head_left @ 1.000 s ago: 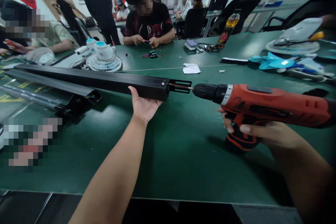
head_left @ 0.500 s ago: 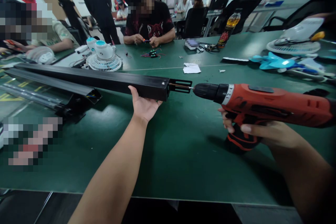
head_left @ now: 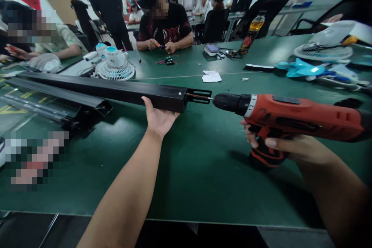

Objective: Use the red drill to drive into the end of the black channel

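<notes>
A long black rectangular housing runs from the far left to the middle, its near end raised off the green table. My left hand holds that end from below, thumb up along the near side and fingers hidden underneath. A slotted black bracket sticks out of the end. My right hand is wrapped round the grip of a red and black cordless drill. The drill points left, and its thin bit reaches along the bracket toward the housing's end; where the tip sits I cannot tell.
More black profiles lie at the left. White fans stand behind the housing. Blue fan blades, a bottle and a paper scrap lie toward the back. A person works with small parts across the table.
Both hands, the drill and the housing keep nearly the same place. The drill's body has shifted very slightly left in view. Across the table, the person's head has tipped down a little.
</notes>
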`<state>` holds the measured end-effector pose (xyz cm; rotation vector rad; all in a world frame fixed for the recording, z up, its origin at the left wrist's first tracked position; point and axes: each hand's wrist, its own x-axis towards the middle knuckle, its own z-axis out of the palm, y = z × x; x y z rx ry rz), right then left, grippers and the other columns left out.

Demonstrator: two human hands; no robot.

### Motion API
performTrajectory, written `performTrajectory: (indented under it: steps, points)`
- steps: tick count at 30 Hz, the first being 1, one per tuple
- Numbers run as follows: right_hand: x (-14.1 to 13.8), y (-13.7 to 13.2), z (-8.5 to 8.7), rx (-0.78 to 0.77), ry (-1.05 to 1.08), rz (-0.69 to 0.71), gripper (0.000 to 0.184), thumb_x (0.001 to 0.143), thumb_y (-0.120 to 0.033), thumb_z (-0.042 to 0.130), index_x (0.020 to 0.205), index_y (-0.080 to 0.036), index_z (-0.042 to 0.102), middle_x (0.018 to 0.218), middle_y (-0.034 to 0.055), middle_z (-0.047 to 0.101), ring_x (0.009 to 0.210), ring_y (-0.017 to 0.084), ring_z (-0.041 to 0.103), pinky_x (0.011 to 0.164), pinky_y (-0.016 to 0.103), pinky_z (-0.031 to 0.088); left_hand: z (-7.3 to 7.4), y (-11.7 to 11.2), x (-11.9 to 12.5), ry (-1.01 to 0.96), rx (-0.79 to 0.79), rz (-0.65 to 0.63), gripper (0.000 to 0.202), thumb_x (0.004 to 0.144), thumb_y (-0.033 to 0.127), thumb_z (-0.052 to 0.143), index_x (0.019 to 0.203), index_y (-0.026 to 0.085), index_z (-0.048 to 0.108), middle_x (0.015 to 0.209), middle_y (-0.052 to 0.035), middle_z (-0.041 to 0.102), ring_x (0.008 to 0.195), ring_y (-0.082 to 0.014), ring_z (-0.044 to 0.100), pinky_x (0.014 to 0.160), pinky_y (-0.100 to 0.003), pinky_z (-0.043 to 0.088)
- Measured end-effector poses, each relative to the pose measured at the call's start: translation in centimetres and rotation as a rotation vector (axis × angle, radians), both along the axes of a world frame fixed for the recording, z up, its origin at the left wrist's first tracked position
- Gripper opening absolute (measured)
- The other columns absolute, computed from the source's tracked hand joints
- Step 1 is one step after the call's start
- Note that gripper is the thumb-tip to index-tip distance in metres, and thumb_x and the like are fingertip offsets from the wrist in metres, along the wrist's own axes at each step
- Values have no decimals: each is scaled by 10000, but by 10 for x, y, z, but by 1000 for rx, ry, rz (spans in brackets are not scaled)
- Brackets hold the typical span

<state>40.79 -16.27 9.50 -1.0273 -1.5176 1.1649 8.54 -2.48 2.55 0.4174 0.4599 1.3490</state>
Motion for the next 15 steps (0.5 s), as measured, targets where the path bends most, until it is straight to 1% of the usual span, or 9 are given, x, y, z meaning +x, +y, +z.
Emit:
performTrajectory:
  steps: [2, 5, 8, 11, 15]
  points:
    - [1, 0, 0, 1, -2, -12, 457, 618, -354, 766, 1059, -238, 734, 779, 87, 693, 569, 229, 646, 496, 361, 564, -2, 1, -1, -5, 14, -8, 1031, 1141, 1061, 473, 1817, 311, 681, 1601, -187, 865, 1505, -408, 824, 1005, -462, 746]
    - [1, 0, 1, -5, -19, -7, 475, 608, -344, 770, 1069, -235, 730, 778, 88, 696, 578, 238, 650, 516, 374, 571, -5, 2, -2, -10, 26, -20, 1050, 1106, 1084, 524, 1800, 317, 697, 1566, -183, 876, 1500, -411, 821, 1028, -474, 745]
    - [2, 0, 3, -18, -36, 4, 470, 623, -332, 757, 1082, -235, 723, 784, 90, 702, 607, 252, 658, 546, 392, 579, -7, 4, -2, -13, 20, -17, 1052, 1100, 1088, 530, 1792, 314, 699, 1562, -183, 877, 1502, -408, 818, 1028, -471, 742]
    - [3, 0, 4, -21, -52, 7, 459, 633, -303, 750, 1087, -244, 717, 827, 94, 707, 636, 258, 669, 560, 391, 584, -5, 3, -1, -16, 4, -3, 1021, 1123, 1062, 522, 1785, 305, 700, 1580, -187, 868, 1516, -411, 814, 1003, -460, 738]
    - [5, -1, 4, -30, -80, -6, 459, 623, -267, 754, 1080, -249, 720, 829, 92, 716, 635, 261, 681, 574, 400, 591, 0, 0, 0, -10, -28, 10, 1004, 1133, 1035, 542, 1808, 303, 676, 1613, -199, 852, 1582, -434, 778, 1048, -493, 735]
